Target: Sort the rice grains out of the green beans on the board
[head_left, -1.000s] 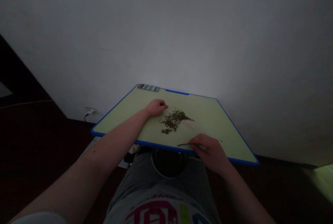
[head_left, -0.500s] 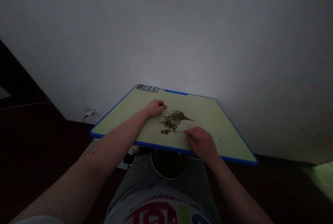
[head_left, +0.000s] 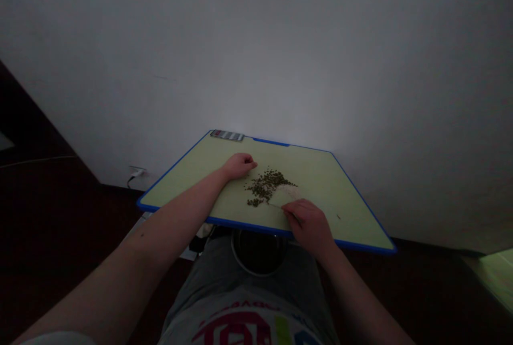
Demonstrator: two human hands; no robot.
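Note:
My right hand [head_left: 308, 223] pinches a thin stick [head_left: 274, 205] between thumb and fingertips. The stick's tip points left, at the near edge of a heap of small dark green beans [head_left: 269, 180]. Beside the beans, to their right, lies a patch of pale, fine grains [head_left: 284, 194], too small to name surely. My left hand [head_left: 240, 165] rests on the board at the far left of the beans, fingers curled, with nothing showing in them. All this is on a pale yellow-green tabletop [head_left: 316, 174] with a blue rim.
At the tabletop's back left corner lies a phone-like flat device [head_left: 226, 135]. A round metal bowl [head_left: 259, 273] sits below the near edge, on my lap. A small dark sliver [head_left: 339, 217] lies at right. The wall [head_left: 272, 67] stands right behind.
My right hand has shifted slightly left and toward me, and the stick now slants more. My left hand stays in place. The beans look much the same.

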